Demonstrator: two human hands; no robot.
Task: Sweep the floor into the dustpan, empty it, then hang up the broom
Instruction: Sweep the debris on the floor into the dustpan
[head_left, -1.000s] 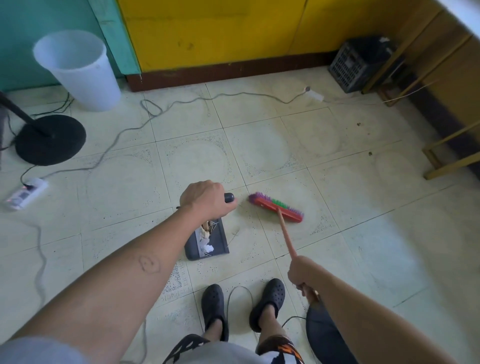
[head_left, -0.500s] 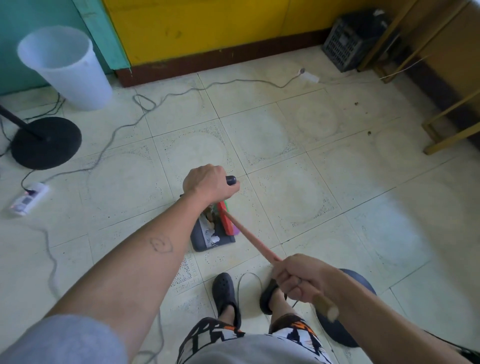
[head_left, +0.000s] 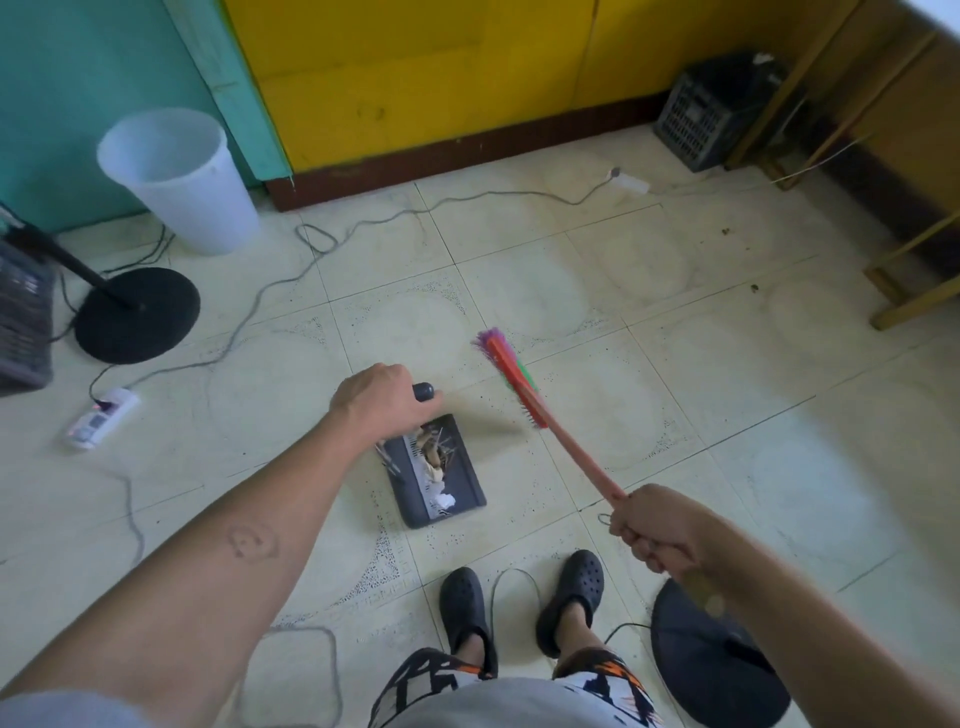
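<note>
Head cam: left hand (head_left: 379, 402) grips the dustpan (head_left: 466, 483) handle, right hand (head_left: 657, 525) clenches the broom (head_left: 517, 387), its head lifted just right of the dustpan. Rubbish (head_left: 434, 451) already sits inside. I'd keep the dustpan's lip flat and use short, low strokes toward it.

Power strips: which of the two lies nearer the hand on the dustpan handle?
The power strip left of the left hand, by the round black stand base, black cable plugged in. The other strip lies far off near the yellow wall.
</note>
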